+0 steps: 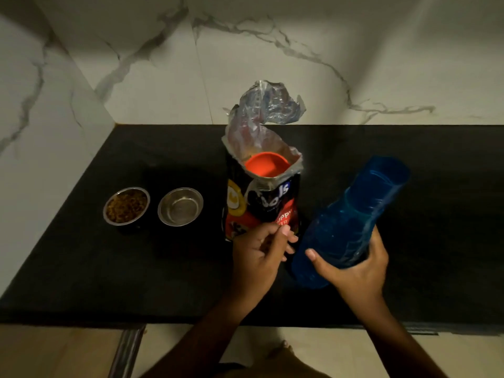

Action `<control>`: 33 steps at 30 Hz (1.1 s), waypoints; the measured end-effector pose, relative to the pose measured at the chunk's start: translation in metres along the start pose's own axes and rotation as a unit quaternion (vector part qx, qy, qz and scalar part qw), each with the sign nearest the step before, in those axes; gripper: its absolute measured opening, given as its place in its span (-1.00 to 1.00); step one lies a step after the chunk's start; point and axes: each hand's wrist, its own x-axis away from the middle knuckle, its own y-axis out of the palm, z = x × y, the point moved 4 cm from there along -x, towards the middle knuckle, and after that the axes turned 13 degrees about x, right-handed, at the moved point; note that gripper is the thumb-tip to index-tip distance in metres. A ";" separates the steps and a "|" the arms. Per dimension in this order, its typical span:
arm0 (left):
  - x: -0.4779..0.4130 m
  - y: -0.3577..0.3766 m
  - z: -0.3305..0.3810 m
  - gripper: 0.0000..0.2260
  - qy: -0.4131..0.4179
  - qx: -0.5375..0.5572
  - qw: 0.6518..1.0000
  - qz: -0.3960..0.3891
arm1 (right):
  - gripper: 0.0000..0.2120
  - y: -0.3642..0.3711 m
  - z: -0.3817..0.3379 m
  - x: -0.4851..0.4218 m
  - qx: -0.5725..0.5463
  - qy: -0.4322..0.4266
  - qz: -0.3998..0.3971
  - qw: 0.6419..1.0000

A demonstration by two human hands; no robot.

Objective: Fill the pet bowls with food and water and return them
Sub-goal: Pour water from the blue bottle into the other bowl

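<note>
Right hand (354,266) wrapped round blue bottle (351,222), tilted above bench (81,255) beside food bag (261,203). Left fingers (283,236) loosely curled, empty. Looks smooth, thin-walled; best held mid-body toward empty bowl (180,206).

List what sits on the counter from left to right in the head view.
Food bowl → empty bowl → food bag with an orange scoop in it → blue bottle, held tilted by the right hand.

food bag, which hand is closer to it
Left. The left hand is at the food bag's lower front; the right hand is off to its right, gripping the blue bottle.
</note>
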 end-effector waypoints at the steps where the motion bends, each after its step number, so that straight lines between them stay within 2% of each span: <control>1: 0.001 -0.004 0.001 -0.75 0.005 0.008 1.000 -0.003 | -0.29 0.001 -0.009 0.004 -0.005 -0.001 -0.002 1.000; 9: 0.005 -0.076 0.007 -0.83 0.020 0.031 0.999 -0.033 | -0.37 0.052 -0.079 0.030 -0.010 -0.020 -0.046 0.999; 15: 0.005 -0.139 0.005 -0.83 -0.003 0.053 0.998 -0.032 | -0.26 0.113 -0.105 0.039 -0.021 -0.030 -0.103 0.994; 18: 0.002 -0.173 0.000 -0.82 -0.051 0.062 0.996 -0.026 | -0.28 0.144 -0.117 0.042 -0.005 -0.035 -0.133 0.990; 21: -0.002 -0.198 -0.015 -0.87 -0.137 0.081 0.987 -0.016 | -0.27 0.164 -0.128 0.043 -0.001 -0.017 -0.150 0.989; 26: -0.013 -0.236 -0.043 -0.85 -0.217 0.089 0.969 0.078 | -0.23 0.180 -0.135 0.052 0.042 0.023 -0.172 0.984; 33: -0.036 -0.244 -0.079 -0.85 -0.349 0.123 0.916 0.159 | -0.27 0.185 -0.132 0.071 0.086 0.075 -0.201 0.973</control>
